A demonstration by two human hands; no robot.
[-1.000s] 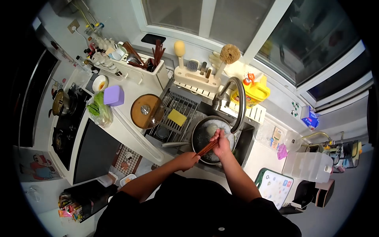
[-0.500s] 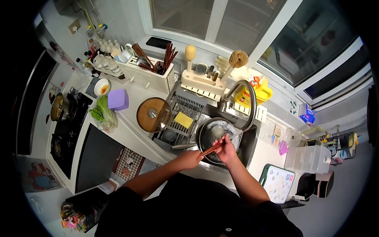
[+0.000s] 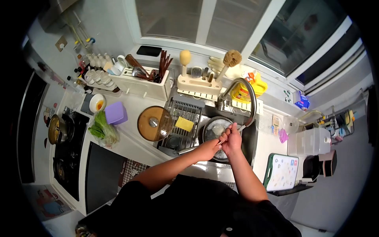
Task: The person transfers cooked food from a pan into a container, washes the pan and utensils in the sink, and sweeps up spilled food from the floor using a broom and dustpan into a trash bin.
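My left hand [image 3: 208,150] and my right hand [image 3: 232,140] meet over the sink [image 3: 247,148], both closed. Between them is a bundle of brown chopsticks [image 3: 220,143], mostly hidden by the fingers now. Beneath the hands a frying pan [image 3: 204,133] sits in the sink, holding cloudy, foamy water and a pale lump that I cannot make out. Its handle [image 3: 186,150] points left. The curved faucet [image 3: 252,100] arches over the sink beside my right hand.
Left of the sink are a drying rack [image 3: 189,106] with a yellow sponge [image 3: 184,124] and a glass lid [image 3: 154,123]. A purple box [image 3: 116,113] and bagged greens [image 3: 103,130] lie farther left. Right stand a cutting board [image 3: 281,172] and a clear bin [image 3: 310,141].
My hands have come together; the left moved right along the chopsticks, which showed plainly between the hands before. The camera view has shifted slightly.
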